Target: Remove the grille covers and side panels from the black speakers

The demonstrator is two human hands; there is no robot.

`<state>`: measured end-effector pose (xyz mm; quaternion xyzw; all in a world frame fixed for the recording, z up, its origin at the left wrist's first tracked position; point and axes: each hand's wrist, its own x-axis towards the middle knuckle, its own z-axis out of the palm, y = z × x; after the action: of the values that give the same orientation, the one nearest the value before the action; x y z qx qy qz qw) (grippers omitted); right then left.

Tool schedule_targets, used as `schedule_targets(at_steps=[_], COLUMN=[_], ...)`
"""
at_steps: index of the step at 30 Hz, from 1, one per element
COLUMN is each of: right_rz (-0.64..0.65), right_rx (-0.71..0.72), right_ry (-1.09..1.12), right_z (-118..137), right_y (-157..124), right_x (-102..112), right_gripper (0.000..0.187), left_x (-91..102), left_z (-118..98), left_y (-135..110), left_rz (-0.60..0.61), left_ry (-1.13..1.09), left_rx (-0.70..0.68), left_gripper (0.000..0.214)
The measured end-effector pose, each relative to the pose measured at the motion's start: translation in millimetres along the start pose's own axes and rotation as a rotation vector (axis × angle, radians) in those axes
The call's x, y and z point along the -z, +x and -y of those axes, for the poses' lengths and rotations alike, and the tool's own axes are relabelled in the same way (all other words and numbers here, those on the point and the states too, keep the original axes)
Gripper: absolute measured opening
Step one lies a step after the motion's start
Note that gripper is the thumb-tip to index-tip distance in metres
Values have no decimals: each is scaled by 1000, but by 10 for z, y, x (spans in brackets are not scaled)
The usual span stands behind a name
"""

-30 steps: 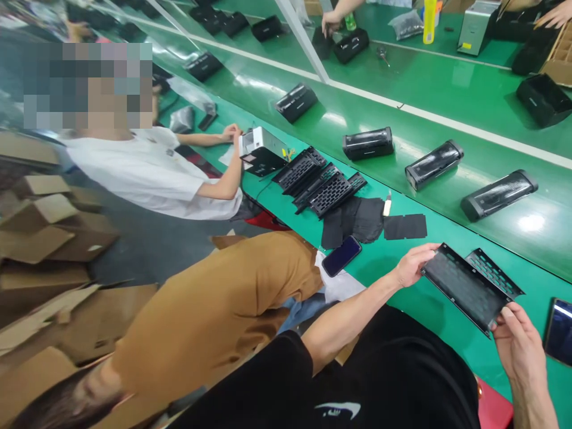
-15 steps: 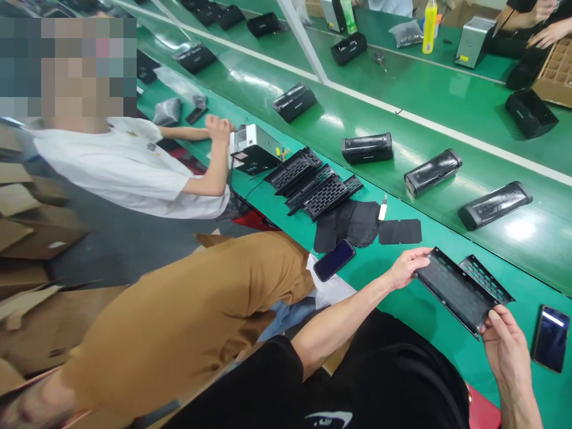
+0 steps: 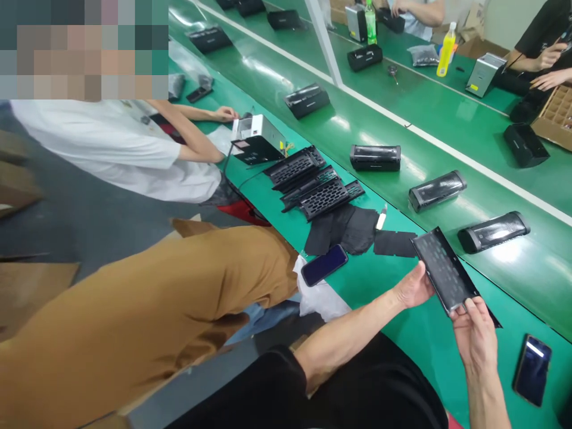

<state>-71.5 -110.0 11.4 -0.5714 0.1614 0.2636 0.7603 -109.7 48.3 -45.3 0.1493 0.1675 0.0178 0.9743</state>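
A black speaker grille panel, lined with dark mesh through which the hole pattern shows, is held tilted above the green bench. My left hand is at its left long edge, thumb up and the other fingers hidden behind. My right hand pinches the near end between thumb and fingers. Behind the panel, the corner of another black piece shows. Black mesh sheets lie to the left, with a single sheet beside them and a small white-handled tool just behind.
Several perforated black grilles are stacked on the bench. Phones lie at left and right. Beyond the bench edge, black speakers stand on the green conveyor. A co-worker in a white shirt sits left, by a grey machine.
The grille panel has turned steeper and shifted slightly left, both hands with it. My left hand has slid down its edge. The camera view has shifted; the co-worker's arm has lowered behind the machine.
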Motion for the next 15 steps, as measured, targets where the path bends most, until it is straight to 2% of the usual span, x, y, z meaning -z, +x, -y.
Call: schedule_targets(at_steps=[2,3,4,5,6,8,11,13,15], right_rz=[73,56,15,-111,-229,-357,-415,-400,-378], right_rx=[-50,-61,-69,-38,0,7,-26,-35,-41], right_ry=[-62,-113,-171,-234,-274,-334,-369,-346,-309], right_z=[105,179,261,345,423,535,572,566,610], right_y=[200,361,563,800,1059,1585,2186,2383,2426], right_x=[22,61,108,152,183,187,59,-50,-123], right_gripper=[50,55,63,68,70,69,64,57,49], left_x=[25,47,75,105,137,198,260,281,294], left_z=[-16,-52,-102,-160,-220,-327,-418,-434,-430], left_y=[68,95,113,120,117,77,-42,-129,-198], left_rz=[-21,-34,-41,-45,-48,-66,-56,2,61], left_ry=[-19,-30,-38,-41,-41,-34,-26,-45,-71], left_rx=[-8,-25,-37,-37,-27,9,68,97,108], left_gripper=[88,87,87,88,90,97,108,114,116])
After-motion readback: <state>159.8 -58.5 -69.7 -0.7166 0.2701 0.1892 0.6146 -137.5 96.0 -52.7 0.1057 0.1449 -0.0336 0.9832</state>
